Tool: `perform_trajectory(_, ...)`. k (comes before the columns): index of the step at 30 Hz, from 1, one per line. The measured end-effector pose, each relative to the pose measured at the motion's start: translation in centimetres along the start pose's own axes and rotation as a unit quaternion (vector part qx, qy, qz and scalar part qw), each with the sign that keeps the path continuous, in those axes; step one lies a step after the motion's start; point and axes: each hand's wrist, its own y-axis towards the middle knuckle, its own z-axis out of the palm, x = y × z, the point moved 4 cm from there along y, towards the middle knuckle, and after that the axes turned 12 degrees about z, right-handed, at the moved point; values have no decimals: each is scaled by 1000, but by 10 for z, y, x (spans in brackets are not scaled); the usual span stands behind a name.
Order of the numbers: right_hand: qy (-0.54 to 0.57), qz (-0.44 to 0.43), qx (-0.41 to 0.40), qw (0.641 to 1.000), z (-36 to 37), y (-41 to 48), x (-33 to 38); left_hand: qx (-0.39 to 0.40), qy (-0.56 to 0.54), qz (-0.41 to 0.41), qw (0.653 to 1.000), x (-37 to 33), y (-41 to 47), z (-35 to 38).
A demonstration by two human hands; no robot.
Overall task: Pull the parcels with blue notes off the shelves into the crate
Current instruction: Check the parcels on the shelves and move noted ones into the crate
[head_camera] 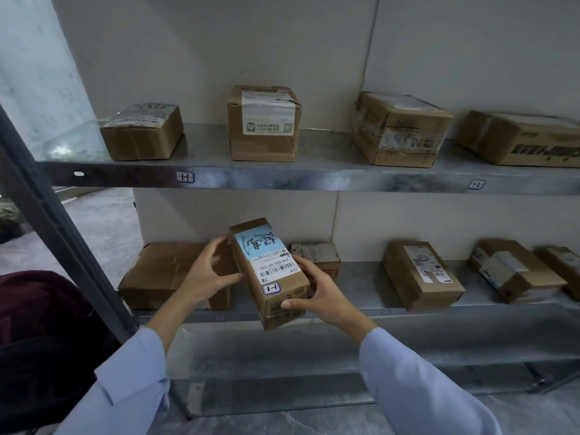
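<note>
Parcel [270, 273] between left hand [207, 273], right hand [317, 293]

Ten parcels [263, 123], one blue note [258, 243], three metal shelves [314, 178], two hands [211, 273]

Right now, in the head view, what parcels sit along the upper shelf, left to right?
low box with top label, tall box with green sticker, tape-wrapped box, flat box with black lettering

I hold the long parcel [270, 274] with its blue note [255, 243] before the lower shelf [361, 287], left hand [210, 271] gripping its side, right hand [317, 296] gripping the near end
</note>
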Motion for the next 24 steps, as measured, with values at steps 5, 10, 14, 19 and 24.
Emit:
perform_trajectory(5, -21, -12, 8, 1000, -12, -6, 2, 11, -22, -11, 1000, 4, 8, -9)
perform_trajectory(10, -10, -26, -55, 998, -22, -3, -3, -33, -27, -4, 999, 11, 8, -18)
perform_trajectory(14, 20, -32, -140, 989, -31, 3, -8, -79, -20, 17, 997, 12, 4, -25)
perform_trajectory(19, 39, -47, -211, 976, -37, 9, -7, -120, -5, 22, 993, 13, -3, -31)
perform_trajectory(24, 39, -48, -185, 981, -35, 13, -3, -156, -15, 7, 988, 19, -13, -34)
